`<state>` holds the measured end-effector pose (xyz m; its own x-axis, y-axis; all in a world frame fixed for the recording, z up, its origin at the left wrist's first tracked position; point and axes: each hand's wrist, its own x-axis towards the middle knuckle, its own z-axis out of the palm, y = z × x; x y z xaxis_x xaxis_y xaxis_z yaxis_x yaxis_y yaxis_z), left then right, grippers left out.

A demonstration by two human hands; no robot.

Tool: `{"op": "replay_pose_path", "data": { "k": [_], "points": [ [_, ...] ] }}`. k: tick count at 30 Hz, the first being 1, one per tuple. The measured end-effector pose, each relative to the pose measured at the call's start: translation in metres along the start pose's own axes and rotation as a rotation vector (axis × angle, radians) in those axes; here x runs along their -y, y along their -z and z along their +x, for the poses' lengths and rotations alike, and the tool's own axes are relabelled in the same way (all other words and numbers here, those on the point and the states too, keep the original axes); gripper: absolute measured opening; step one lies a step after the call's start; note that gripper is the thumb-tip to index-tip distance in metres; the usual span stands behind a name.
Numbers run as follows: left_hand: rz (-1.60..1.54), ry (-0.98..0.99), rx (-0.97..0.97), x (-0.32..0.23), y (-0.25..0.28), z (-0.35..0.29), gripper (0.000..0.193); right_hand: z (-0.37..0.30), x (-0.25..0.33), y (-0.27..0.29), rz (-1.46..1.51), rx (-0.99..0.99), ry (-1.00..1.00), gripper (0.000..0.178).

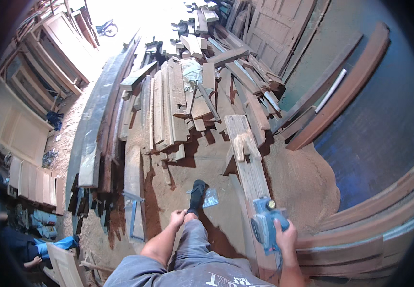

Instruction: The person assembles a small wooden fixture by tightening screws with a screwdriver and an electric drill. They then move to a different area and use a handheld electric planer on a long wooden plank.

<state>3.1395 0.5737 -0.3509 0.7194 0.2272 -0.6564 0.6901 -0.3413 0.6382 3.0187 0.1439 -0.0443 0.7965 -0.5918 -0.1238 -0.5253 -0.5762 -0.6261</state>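
My right hand (285, 233) is wrapped around the handle of a blue-green electric planer (263, 227). The planer rests on a long wooden plank (251, 167) that runs away from me, and a small notched wood piece (239, 147) lies farther up it. Beside my bare lower leg, just above the dark footwear (197, 192), is my left hand (178, 218). Its fingers are curled closed; what they pinch, if anything, is too small to make out.
Stacked boards (168, 103) fill the far middle, with long beams (99, 119) to their left. Sawdust (307, 182) heaps right of the plank. A blue frame saw (134, 217) lies at left. Another person's blue-clad leg (59, 246) shows at lower left. Curved-looking timbers (355, 91) lean at right.
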Motion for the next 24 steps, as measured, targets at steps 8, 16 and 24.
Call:
{"op": "replay_pose_path", "data": {
  "k": [8,16,24],
  "points": [
    [0.394,-0.267,-0.124,-0.275,-0.030,0.340,0.047,0.017,0.033,-0.018,-0.079,-0.047,-0.236,0.048],
    [0.558,-0.535,-0.371,-0.488,-0.053,0.527,0.052,0.014,0.010,-0.050,-0.244,-0.217,-0.328,0.052],
    [0.590,-0.180,-0.333,-0.539,-0.072,0.599,0.046,0.070,0.040,-0.079,-0.276,-0.147,-0.398,0.051]
  ]
}}
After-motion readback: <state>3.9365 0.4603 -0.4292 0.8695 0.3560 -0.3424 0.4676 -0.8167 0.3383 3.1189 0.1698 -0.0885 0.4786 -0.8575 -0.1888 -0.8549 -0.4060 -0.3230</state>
